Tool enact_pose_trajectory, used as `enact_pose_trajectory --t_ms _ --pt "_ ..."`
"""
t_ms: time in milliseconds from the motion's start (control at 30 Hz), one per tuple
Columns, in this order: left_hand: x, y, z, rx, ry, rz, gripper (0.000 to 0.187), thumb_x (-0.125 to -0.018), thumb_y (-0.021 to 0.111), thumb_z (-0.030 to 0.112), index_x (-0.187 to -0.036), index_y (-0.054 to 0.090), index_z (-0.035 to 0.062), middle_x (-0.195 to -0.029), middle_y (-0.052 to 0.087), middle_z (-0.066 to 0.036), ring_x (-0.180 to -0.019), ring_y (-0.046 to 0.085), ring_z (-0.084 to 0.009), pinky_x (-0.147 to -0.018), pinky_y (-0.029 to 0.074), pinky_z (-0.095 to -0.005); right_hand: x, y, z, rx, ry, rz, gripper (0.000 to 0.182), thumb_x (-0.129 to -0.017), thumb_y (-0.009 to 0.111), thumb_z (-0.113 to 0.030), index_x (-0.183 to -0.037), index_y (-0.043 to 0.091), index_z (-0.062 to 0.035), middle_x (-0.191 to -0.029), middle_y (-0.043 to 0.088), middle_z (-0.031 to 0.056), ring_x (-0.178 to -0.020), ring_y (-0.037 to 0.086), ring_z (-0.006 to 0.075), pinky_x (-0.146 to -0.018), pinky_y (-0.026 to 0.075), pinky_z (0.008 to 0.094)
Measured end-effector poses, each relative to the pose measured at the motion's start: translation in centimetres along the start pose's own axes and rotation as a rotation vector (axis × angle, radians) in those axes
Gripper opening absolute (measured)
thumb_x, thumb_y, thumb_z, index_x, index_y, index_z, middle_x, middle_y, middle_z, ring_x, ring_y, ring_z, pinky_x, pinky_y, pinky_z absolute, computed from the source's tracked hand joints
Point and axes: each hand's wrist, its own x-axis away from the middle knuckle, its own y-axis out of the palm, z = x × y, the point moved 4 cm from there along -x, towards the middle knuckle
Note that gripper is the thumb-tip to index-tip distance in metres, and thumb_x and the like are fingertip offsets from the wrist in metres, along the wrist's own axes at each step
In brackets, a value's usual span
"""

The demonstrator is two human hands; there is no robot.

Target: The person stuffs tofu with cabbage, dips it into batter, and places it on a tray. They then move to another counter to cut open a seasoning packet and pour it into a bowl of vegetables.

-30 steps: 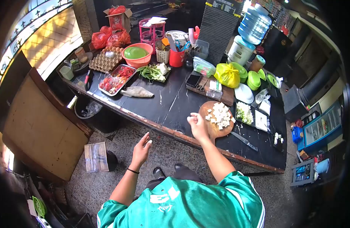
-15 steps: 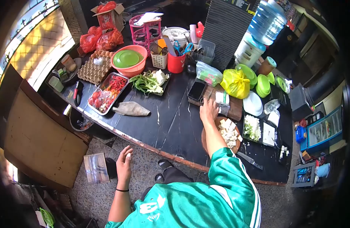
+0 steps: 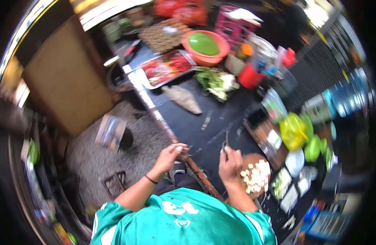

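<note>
My right hand (image 3: 230,163) is closed around a thin, dark, knife-like tool (image 3: 226,141). Its narrow tip points away from me over the black table; blur hides its exact kind. Just right of that hand, a round wooden board (image 3: 247,160) carries a heap of pale cut cubes (image 3: 255,175). My left hand (image 3: 174,154) is by the table's front edge, fingers curled together; whatever they may hold cannot be made out. A grey, tapered cloth-like piece (image 3: 183,99) lies farther off on the table.
A metal tray of red chillies and tomatoes (image 3: 165,69), leafy greens (image 3: 214,81) and an orange basin (image 3: 220,55) stand at the back. Rightward are a wooden board (image 3: 259,136) with a phone (image 3: 257,117), a yellow bag (image 3: 293,131) and chopped vegetables (image 3: 281,183).
My right hand has drawn back from the rectangular wooden board and now holds the thin tool. My left hand has risen to the table edge, its fingers curling. The view has turned left.
</note>
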Motion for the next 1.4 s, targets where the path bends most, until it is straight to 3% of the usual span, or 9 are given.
enact_pose_trajectory --t_ms 133,300,400,500,700,800,967,1033,1400 --pt "4.0 -1.8 -3.0 0.296 -0.105 0.077 0.057 -0.113 0.045 0.047 -0.158 0.041 0.0125 -0.143 0.062 -0.012 -0.120 0.067 -0.0210 -0.101 0.056 -0.0358 3.3 5.0 -10.0 -0.635 -0.157 -0.403 0.016 -0.086 0.075 -0.009 -0.102 0.075 -0.0072 -0.092 0.074 0.0110 -0.083 0.065 0.0304 -0.077 0.055 0.0411" --pt "16.0 -7.7 -3.2 0.517 0.270 0.356 0.048 -0.108 0.063 0.028 -0.149 0.053 0.0046 -0.132 0.067 -0.008 -0.107 0.066 -0.0111 -0.089 0.055 -0.0258 10.9 13.7 -18.6 -1.061 0.197 -1.208 0.018 -0.106 0.058 -0.014 -0.096 0.070 -0.0042 -0.090 0.068 0.0009 -0.091 0.059 0.0093 -0.082 0.049 0.0288" --pt "26.3 -9.9 -5.5 0.581 0.476 0.544 0.049 -0.104 0.071 0.023 -0.146 0.057 0.0031 -0.124 0.069 -0.004 -0.109 0.066 -0.0131 -0.095 0.053 -0.0284 14.4 15.0 -26.0 -1.034 -0.050 -1.633 0.016 -0.102 0.063 -0.011 -0.088 0.065 -0.0051 -0.093 0.065 -0.0021 -0.089 0.057 0.0077 -0.086 0.047 0.0267" --pt "37.7 -10.6 -9.0 0.594 0.629 0.768 0.048 -0.103 0.071 0.019 -0.146 0.057 0.0026 -0.125 0.069 -0.005 -0.116 0.065 -0.0147 -0.102 0.052 -0.0308 22.1 13.9 -33.9 -1.229 -0.167 -1.902 0.021 -0.095 0.070 -0.006 -0.112 0.059 -0.0056 -0.097 0.068 0.0015 -0.093 0.063 0.0104 -0.087 0.052 0.0314" --pt "59.1 -9.1 -18.9 0.675 0.819 1.283 0.052 -0.103 0.069 0.013 -0.151 0.052 0.0026 -0.131 0.068 -0.005 -0.121 0.064 -0.0138 -0.108 0.051 -0.0313 41.5 5.7 -47.8 -0.922 -0.799 -1.933 0.059 -0.089 0.077 -0.011 -0.142 0.052 -0.0086 -0.112 0.078 0.0169 -0.110 0.075 0.0263 -0.091 0.058 0.0403" --pt "67.6 -8.6 -21.8 0.644 0.830 1.473 0.058 -0.103 0.070 0.016 -0.156 0.049 0.0053 -0.135 0.066 -0.005 -0.121 0.063 -0.0126 -0.103 0.052 -0.0296 49.3 2.8 -51.7 -0.884 -1.086 -1.856 0.054 -0.093 0.072 -0.005 -0.145 0.054 -0.0065 -0.125 0.075 0.0134 -0.104 0.073 0.0187 -0.078 0.058 0.0343" --pt "76.6 -9.6 -24.8 0.752 0.801 1.723 0.056 -0.106 0.067 0.031 -0.156 0.047 0.0137 -0.139 0.063 -0.007 -0.115 0.065 -0.0156 -0.094 0.053 -0.0304 55.4 1.0 -58.7 -0.745 -0.924 -2.084 0.044 -0.098 0.072 -0.009 -0.139 0.056 -0.0048 -0.124 0.075 0.0117 -0.097 0.073 0.0150 -0.058 0.053 0.0277" --pt "79.4 -11.6 -26.7 0.836 0.772 1.798 0.043 -0.108 0.062 0.035 -0.144 0.057 0.0133 -0.130 0.067 -0.007 -0.108 0.068 -0.0177 -0.088 0.054 -0.0324 57.8 2.8 -61.8 -0.800 -0.810 -2.148 0.041 -0.099 0.064 -0.005 -0.140 0.055 -0.0027 -0.120 0.076 0.0130 -0.106 0.073 0.0155 -0.087 0.058 0.0299" --pt "97.7 -31.6 -24.9 0.866 0.719 2.043 0.022 -0.106 0.064 0.028 -0.123 0.063 0.0135 -0.112 0.073 -0.005 -0.093 0.071 -0.0157 -0.080 0.054 -0.0316 65.1 15.0 -86.0 -0.882 -0.906 -2.012 0.038 -0.095 0.074 -0.013 -0.131 0.064 -0.0072 -0.108 0.080 0.0127 -0.099 0.075 0.0185 -0.086 0.058 0.0339"
